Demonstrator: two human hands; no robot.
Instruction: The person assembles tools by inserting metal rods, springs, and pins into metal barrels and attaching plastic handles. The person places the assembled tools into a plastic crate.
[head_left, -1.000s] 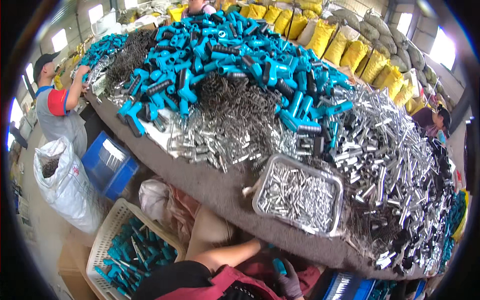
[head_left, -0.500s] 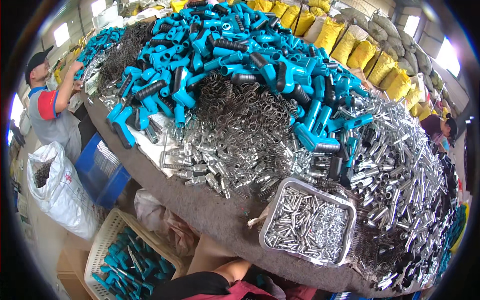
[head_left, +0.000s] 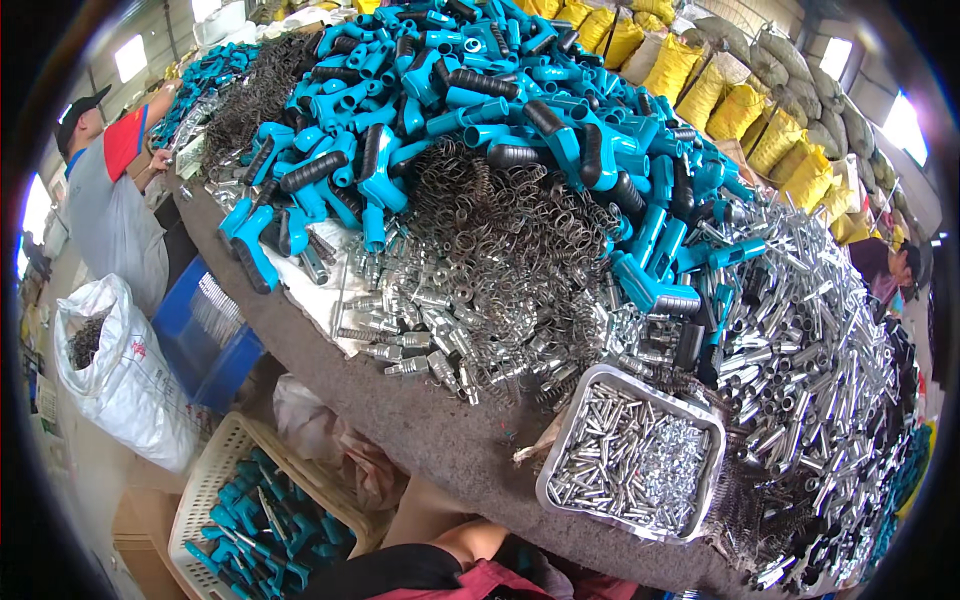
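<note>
Neither of my hands shows. At the lower edge there is a black sleeve (head_left: 390,572) with a bit of bare arm (head_left: 474,543) beside it; the hand itself is out of sight. Near the table's front edge stands a metal tray (head_left: 548,490) holding small pointed metal pins (head_left: 605,445) and small shiny parts (head_left: 672,470). Behind it lie a tangle of dark coil springs (head_left: 480,210) and silver threaded fittings (head_left: 440,345). Teal and black pistol-shaped handles (head_left: 380,165) rise in a big heap at the back, and silver metal tubes (head_left: 800,350) cover the right side.
Below the table at left stands a cream plastic basket (head_left: 200,500) with teal handled tools. A blue crate (head_left: 195,350) and a white sack (head_left: 125,390) are farther left, near a person in grey (head_left: 115,195). Another person (head_left: 885,270) is at far right. Yellow sacks (head_left: 735,110) line the back.
The scene has shifted slightly right in my view. The person at left has turned toward the table and reaches farther over it; the person at right has leaned. The tray and heaps look unchanged.
</note>
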